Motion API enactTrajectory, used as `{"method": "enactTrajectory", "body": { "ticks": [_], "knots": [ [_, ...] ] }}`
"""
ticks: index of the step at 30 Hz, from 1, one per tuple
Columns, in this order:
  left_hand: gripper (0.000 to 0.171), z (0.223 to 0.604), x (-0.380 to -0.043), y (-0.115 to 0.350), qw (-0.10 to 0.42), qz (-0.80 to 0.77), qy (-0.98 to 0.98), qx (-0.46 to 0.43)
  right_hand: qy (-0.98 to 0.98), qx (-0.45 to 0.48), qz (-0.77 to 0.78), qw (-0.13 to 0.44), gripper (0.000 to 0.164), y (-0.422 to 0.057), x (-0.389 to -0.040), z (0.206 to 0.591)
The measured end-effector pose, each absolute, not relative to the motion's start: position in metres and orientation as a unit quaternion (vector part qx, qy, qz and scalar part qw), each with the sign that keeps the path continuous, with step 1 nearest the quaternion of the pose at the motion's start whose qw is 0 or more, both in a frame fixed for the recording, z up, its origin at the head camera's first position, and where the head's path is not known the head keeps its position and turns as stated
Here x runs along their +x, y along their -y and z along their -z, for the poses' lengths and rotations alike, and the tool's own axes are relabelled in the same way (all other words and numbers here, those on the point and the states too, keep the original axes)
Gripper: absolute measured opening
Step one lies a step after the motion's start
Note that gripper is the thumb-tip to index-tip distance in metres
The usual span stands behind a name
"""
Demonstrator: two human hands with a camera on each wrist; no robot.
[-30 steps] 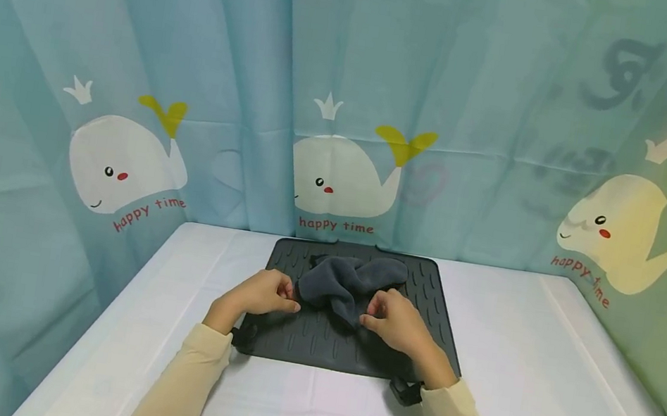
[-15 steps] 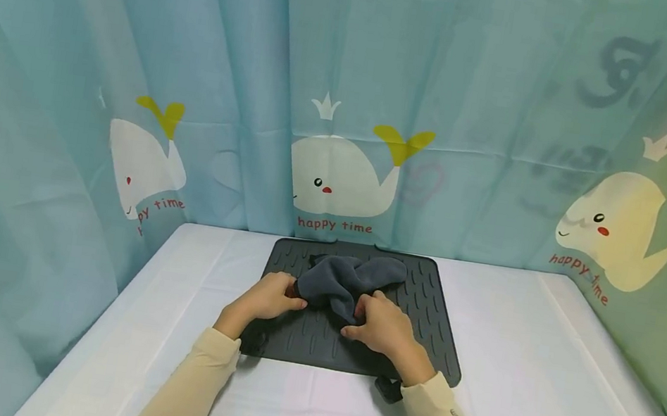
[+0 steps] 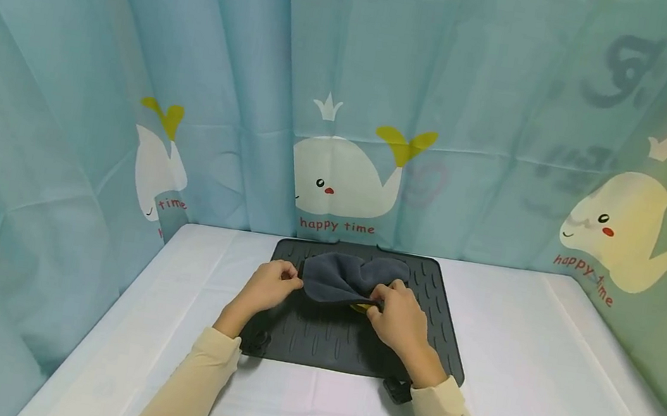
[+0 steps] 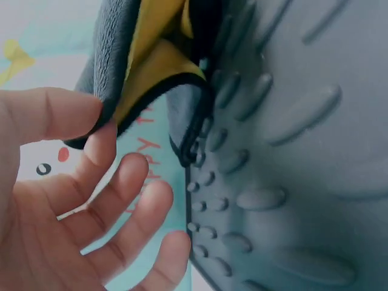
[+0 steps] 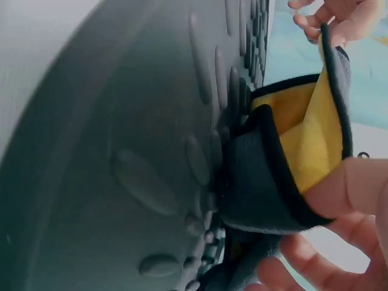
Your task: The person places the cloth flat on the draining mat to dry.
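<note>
A dark grey cloth (image 3: 333,277) with a yellow underside and black edging is bunched over a black ridged mat (image 3: 314,344). My left hand (image 3: 266,289) pinches a corner of the cloth (image 4: 112,54) between thumb and forefinger, its other fingers loosely spread. At the cloth's near right edge, my right hand (image 3: 403,321) pinches the hem between thumb and fingers. In the right wrist view the yellow side of the cloth (image 5: 309,145) shows between the two hands. The near edge is lifted off the mat, while the back part of the cloth lies on it.
The mat lies on a white-covered table (image 3: 518,348), which extends to both sides and in front. Behind and beside the table hangs a blue-green curtain (image 3: 487,116) printed with whales. Black wrist straps (image 3: 397,390) sit near the sleeves.
My right hand has moved up and right and now holds the cloth's edge. My left hand has risen slightly. The near edge has lifted and spread, showing some yellow.
</note>
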State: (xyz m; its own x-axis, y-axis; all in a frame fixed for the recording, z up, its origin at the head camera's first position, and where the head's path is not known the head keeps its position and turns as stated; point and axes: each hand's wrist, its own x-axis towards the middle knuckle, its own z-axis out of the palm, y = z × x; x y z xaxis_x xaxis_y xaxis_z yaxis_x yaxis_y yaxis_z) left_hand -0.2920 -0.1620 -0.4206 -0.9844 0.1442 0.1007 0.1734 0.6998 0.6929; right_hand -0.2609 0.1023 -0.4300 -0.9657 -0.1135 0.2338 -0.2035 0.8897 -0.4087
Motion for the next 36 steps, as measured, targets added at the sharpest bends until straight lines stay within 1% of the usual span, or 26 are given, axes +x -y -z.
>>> {"method": "enactTrajectory", "body": {
  "ticks": [3, 9, 13, 18, 20, 23, 27, 29, 31, 33, 35, 36],
  "knots": [
    [0.013, 0.419, -0.292, 0.161, 0.023, 0.384, 0.920, -0.075, 0.965, 0.069, -0.222, 0.119, 0.007, -0.106, -0.262, 0.429],
    [0.015, 0.418, -0.293, 0.164, 0.040, 0.383, 0.921, -0.056, 0.962, 0.048, -0.222, 0.153, 0.012, -0.116, -0.264, 0.429],
    [0.017, 0.415, -0.292, 0.167, 0.033, 0.382, 0.922, -0.053, 0.954, 0.037, -0.228, 0.190, 0.013, -0.124, -0.265, 0.432],
    [0.022, 0.411, -0.293, 0.170, 0.010, 0.382, 0.923, -0.047, 0.943, 0.044, -0.232, 0.237, 0.013, -0.136, -0.268, 0.431],
    [0.022, 0.411, -0.293, 0.172, 0.002, 0.381, 0.924, -0.035, 0.941, 0.061, -0.234, 0.238, 0.014, -0.141, -0.268, 0.429],
    [0.026, 0.414, -0.293, 0.175, -0.014, 0.376, 0.926, -0.025, 0.946, 0.099, -0.231, 0.204, 0.015, -0.147, -0.267, 0.425],
    [0.044, 0.419, -0.293, 0.177, -0.045, 0.358, 0.932, -0.040, 0.964, 0.137, -0.206, 0.100, 0.011, -0.150, -0.265, 0.422],
    [0.049, 0.421, -0.293, 0.178, -0.053, 0.347, 0.935, -0.046, 0.971, 0.146, -0.186, 0.045, 0.015, -0.149, -0.264, 0.422],
    [0.052, 0.421, -0.292, 0.179, -0.061, 0.333, 0.940, -0.050, 0.974, 0.145, -0.172, 0.003, 0.023, -0.147, -0.263, 0.424],
    [0.053, 0.421, -0.291, 0.181, -0.070, 0.317, 0.944, -0.053, 0.977, 0.140, -0.160, -0.018, 0.031, -0.145, -0.263, 0.427],
    [0.054, 0.421, -0.291, 0.182, -0.087, 0.303, 0.947, -0.058, 0.979, 0.134, -0.151, -0.020, 0.036, -0.143, -0.263, 0.430],
    [0.053, 0.421, -0.290, 0.183, -0.096, 0.296, 0.948, -0.063, 0.980, 0.132, -0.148, -0.015, 0.035, -0.142, -0.263, 0.432]
  ]
}}
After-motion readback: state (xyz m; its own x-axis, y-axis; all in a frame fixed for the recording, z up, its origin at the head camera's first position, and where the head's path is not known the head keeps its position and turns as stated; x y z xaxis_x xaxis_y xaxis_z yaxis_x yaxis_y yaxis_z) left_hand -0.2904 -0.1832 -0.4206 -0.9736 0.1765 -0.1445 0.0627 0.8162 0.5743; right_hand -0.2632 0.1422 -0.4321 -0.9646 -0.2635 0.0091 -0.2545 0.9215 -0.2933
